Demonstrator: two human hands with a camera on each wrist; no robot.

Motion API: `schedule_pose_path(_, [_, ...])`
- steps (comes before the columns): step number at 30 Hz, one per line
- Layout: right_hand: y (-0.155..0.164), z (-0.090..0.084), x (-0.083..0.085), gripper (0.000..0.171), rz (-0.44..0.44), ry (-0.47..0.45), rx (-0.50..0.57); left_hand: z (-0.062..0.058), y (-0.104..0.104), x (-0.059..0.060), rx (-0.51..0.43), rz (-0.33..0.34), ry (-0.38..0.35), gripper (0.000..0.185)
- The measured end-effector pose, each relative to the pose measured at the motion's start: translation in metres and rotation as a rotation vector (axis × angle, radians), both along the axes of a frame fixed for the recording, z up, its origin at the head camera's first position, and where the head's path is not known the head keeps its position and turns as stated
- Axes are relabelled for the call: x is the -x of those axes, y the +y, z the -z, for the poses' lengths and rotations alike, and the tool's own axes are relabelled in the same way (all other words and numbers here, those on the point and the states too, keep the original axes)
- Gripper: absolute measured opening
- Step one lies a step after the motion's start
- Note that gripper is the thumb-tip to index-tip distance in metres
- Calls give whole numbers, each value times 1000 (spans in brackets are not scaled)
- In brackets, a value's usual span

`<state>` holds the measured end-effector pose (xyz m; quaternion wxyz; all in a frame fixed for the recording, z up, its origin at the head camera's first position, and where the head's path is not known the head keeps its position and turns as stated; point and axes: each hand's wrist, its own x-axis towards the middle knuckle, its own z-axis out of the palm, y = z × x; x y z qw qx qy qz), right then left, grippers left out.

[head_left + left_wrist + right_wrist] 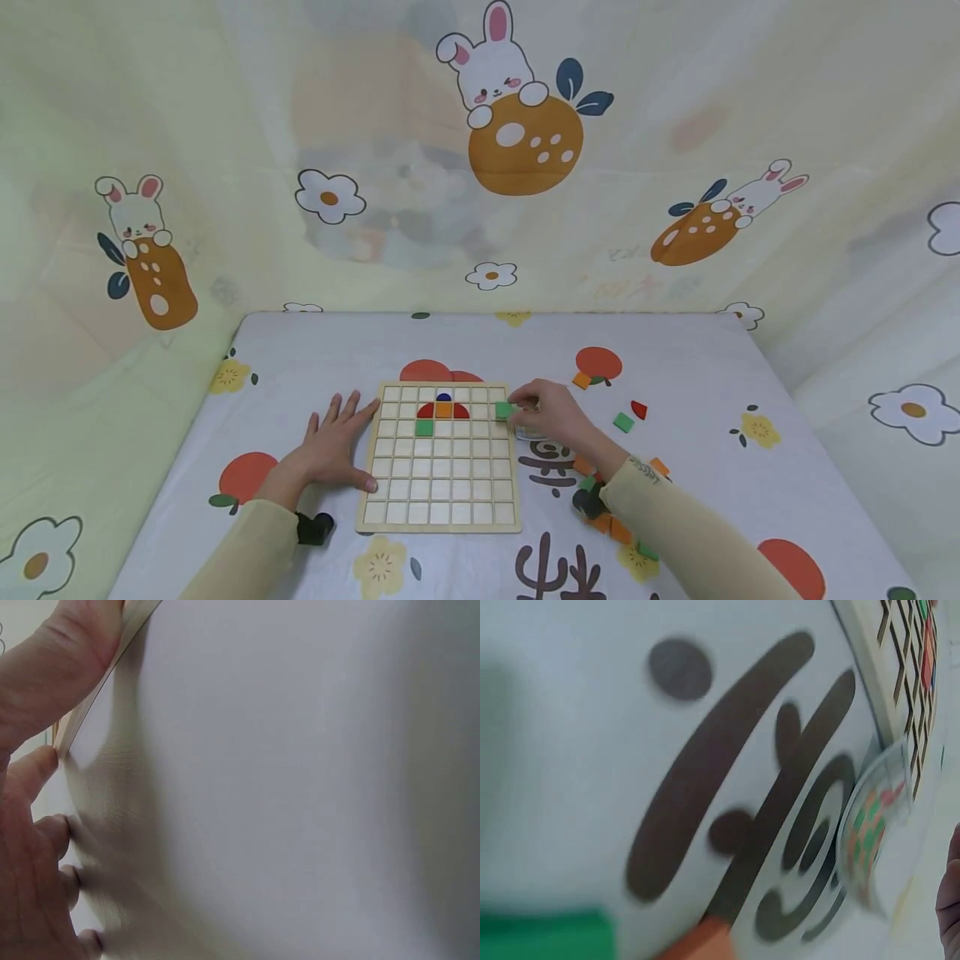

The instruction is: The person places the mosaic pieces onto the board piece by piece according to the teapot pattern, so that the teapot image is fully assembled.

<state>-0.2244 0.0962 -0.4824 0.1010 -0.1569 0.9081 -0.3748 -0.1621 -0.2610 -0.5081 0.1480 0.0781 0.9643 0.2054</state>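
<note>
View from above the table. My left hand [333,446] lies flat, fingers spread, on the cloth against the left rim of the pale wooden grid board [439,517], steadying it; the left wrist view shows the fingertips [52,829] at the board's edge. My right hand [551,412] pinches a green square wooden tile [503,409] between thumb and fingers, holding it over the board's right edge, level with the second row. Already seated near the top: a dark blue half-round piece [444,398], an orange square [444,410] flanked by red quarter-round pieces [426,411], and a green square [424,427] below. Most cells remain unfilled, so I judge the pattern barely begun. Loose coloured tiles [624,422] lie on the printed tablecloth [697,375] to the right.
</note>
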Motion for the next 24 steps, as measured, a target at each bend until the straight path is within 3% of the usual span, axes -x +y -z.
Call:
schedule_pose_path(5, [-19,0,0,22,-39,31,-30,0,0,0,2,-3,-3,126])
schedule_pose_path(12, [-45,0,-3,23,-39,-36,-45,2,-1,1,0,-4,-4,127])
schedule_pose_path(19, [-64,5,-6,21,-125,19,-73,4,-1,2,-4,-9,-3,128])
schedule_pose_path(24, [-74,6,-10,19,-150,-13,-76,4,-1,2,-17,-9,0,127])
